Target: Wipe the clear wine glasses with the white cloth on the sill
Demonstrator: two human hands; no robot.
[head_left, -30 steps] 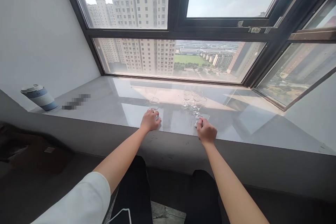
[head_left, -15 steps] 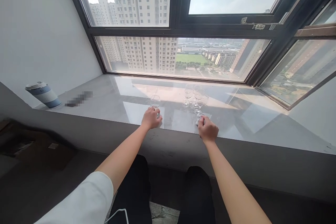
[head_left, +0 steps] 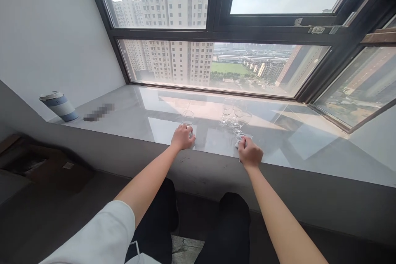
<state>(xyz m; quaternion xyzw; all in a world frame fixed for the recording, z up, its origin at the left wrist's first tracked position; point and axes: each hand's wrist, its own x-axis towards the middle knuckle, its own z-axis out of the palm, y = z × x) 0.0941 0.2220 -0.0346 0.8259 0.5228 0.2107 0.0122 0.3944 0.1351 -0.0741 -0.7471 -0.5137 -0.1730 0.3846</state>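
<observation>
On the grey window sill (head_left: 216, 140), my left hand (head_left: 183, 136) is closed around the lower part of a clear stemmed glass (head_left: 187, 116), whose bowl rises above my fingers. My right hand (head_left: 251, 152) grips a crumpled white cloth (head_left: 240, 139) on the sill near its front edge. Just behind that cloth stands a group of several clear stemmed glasses (head_left: 237, 112), upright and close together. The base of the left glass is mostly hidden by my fingers.
A lidded blue and white cup (head_left: 59, 106) stands at the sill's left end, beside a blurred dark item (head_left: 99, 112). The dark window frame (head_left: 213, 35) borders the back. A cardboard box (head_left: 58, 169) sits on the floor at the lower left.
The whole view has shifted slightly, so the things appear a little further right. Both hands keep their grips; the right hand and cloth stay in front of the group of glasses.
</observation>
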